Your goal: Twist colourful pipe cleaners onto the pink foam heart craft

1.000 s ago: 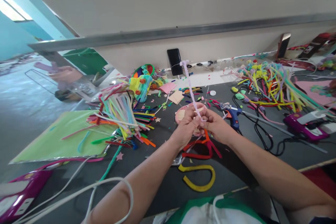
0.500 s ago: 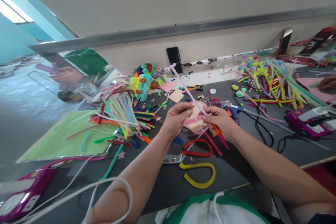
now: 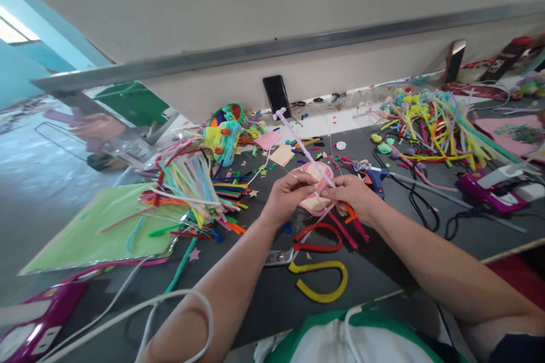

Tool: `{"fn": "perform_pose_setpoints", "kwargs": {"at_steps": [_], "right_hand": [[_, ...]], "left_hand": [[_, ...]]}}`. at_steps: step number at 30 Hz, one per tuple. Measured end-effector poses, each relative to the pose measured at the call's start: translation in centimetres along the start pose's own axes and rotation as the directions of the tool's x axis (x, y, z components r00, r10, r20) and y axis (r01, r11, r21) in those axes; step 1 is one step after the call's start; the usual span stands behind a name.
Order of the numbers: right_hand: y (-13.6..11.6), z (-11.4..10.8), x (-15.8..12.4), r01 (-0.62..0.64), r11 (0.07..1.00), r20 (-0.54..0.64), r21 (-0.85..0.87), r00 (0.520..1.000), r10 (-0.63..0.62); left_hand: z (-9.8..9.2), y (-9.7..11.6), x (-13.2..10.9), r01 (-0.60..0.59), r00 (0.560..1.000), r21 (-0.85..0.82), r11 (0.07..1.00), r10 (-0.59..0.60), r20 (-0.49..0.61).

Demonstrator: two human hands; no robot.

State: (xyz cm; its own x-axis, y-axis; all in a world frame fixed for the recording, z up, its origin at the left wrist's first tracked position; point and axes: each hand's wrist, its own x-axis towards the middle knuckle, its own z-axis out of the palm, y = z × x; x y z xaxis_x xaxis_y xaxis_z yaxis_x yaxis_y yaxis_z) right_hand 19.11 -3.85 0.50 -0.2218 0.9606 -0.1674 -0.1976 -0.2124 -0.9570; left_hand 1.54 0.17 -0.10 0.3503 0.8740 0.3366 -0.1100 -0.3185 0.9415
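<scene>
My left hand (image 3: 288, 197) and my right hand (image 3: 351, 195) are closed together in a pinch over the dark table (image 3: 383, 261). Between them they hold a long lilac pipe cleaner (image 3: 298, 142), which slants up and away to the left, and a round pink piece (image 3: 317, 187) behind the fingers. Red and orange pipe cleaners (image 3: 347, 224) hang below my right hand. Just beneath the hands lie a red curved strip (image 3: 319, 238) and a yellow curved strip (image 3: 321, 283).
A heap of coloured pipe cleaners (image 3: 191, 187) lies left on a green sheet (image 3: 93, 227). Another heap (image 3: 434, 130) sits far right. A blue glue gun (image 3: 377, 181), a purple glue gun (image 3: 489, 193), black cables (image 3: 426, 210) and a phone (image 3: 276, 95) against the partition are nearby.
My hands have lifted off the table and parted slightly. The lilac pipe cleaner has tilted further left, and the pink round piece now shows between the hands.
</scene>
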Motion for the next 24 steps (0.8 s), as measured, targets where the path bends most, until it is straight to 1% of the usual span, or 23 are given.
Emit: {"fn": "perform_pose_setpoints", "kwargs": {"at_steps": [3, 5, 10, 15, 20, 24], "right_hand": [[-0.1, 0.0, -0.1, -0.008, 1.000, 0.008, 0.009, 1.000, 0.008], [0.0, -0.1, -0.1, -0.014, 1.000, 0.015, 0.007, 1.000, 0.014], [0.0, 0.0, -0.1, 0.000, 1.000, 0.019, 0.005, 1.000, -0.001], [-0.1, 0.2, -0.3, -0.007, 1.000, -0.009, -0.026, 1.000, 0.007], [-0.2, 0.3, -0.3, 0.006, 0.999, -0.032, -0.050, 0.999, -0.007], [-0.3, 0.3, -0.3, -0.004, 0.998, -0.065, -0.060, 0.998, 0.000]], "left_hand": [[0.0, 0.3, 0.0, -0.033, 0.999, 0.082, 0.996, 0.030, 0.029], [0.1, 0.3, 0.0, -0.038, 0.999, 0.112, 0.993, 0.035, 0.029], [0.3, -0.2, 0.0, -0.059, 0.998, 0.099, 0.993, 0.061, -0.016], [0.8, -0.8, -0.1, 0.000, 0.995, 0.031, 1.000, 0.003, -0.099], [1.0, -1.0, -0.1, 0.064, 0.987, -0.129, 0.990, -0.082, -0.139], [0.5, -0.9, 0.1, 0.047, 0.976, -0.206, 0.977, -0.089, -0.199]]}}
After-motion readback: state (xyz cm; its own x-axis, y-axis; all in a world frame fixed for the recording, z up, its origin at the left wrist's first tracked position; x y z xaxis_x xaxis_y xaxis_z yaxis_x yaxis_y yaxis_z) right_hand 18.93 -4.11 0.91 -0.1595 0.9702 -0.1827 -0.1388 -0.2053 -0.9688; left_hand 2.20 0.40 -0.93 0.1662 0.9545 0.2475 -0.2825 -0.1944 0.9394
